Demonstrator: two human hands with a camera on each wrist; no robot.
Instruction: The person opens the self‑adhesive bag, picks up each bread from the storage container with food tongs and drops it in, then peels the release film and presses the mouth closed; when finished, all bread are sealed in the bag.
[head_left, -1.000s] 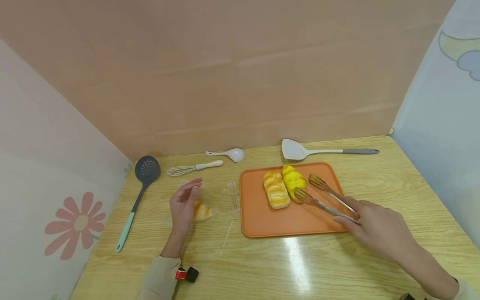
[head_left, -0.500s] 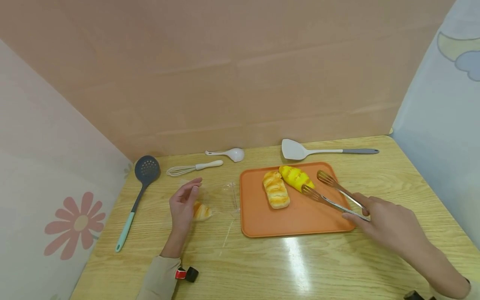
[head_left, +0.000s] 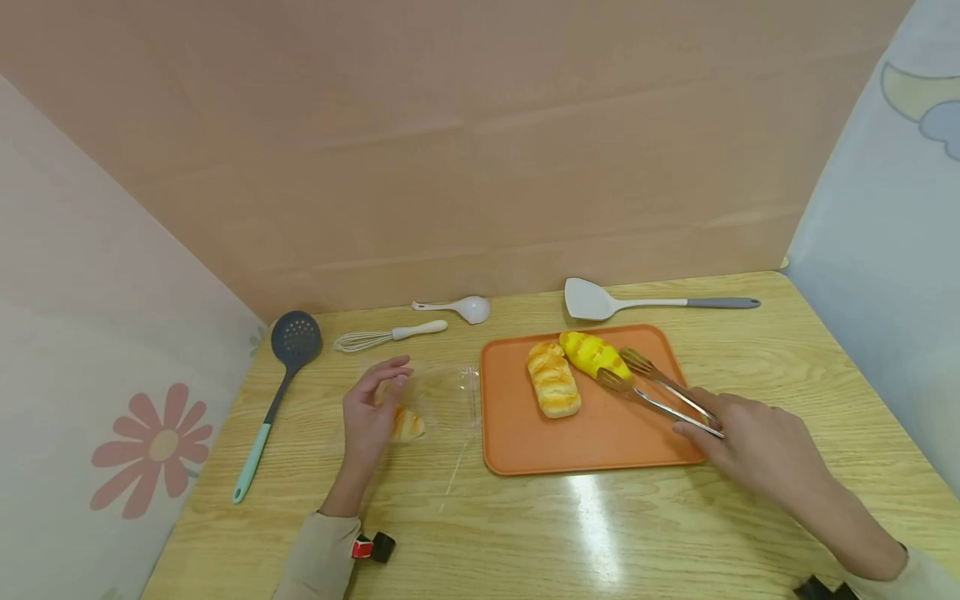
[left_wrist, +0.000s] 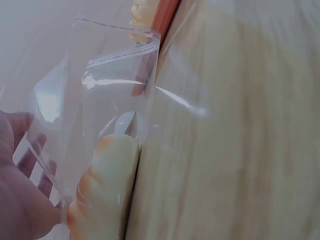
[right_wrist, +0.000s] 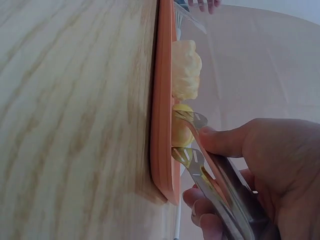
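Observation:
On the left, my left hand [head_left: 367, 417] holds up a clear plastic bag [left_wrist: 112, 97], its thumb on one side of the film and fingers on the other. A golden-striped bread roll [head_left: 408, 425] lies inside, partly hidden by the hand. My right hand [head_left: 765, 442] grips metal food tongs [head_left: 678, 404] whose slotted tips are spread. These tips sit at the near right end of a yellow bread roll [head_left: 587, 352], slanted on the orange tray [head_left: 540, 450]. Left of it on the tray lies a pale loaf with golden stripes [head_left: 552, 383].
Behind the tray lies a white spatula [head_left: 588, 300] with a grey handle. A white ladle [head_left: 472, 309] and a whisk [head_left: 390, 335] are at the back, left of centre. A dark skimmer [head_left: 296, 337] lies far left. Walls enclose the table's back and sides.
The yellow roll has turned on the tray, its near end swinging right. My right hand and the tongs moved right, then back left towards the roll. My left hand barely shifted.

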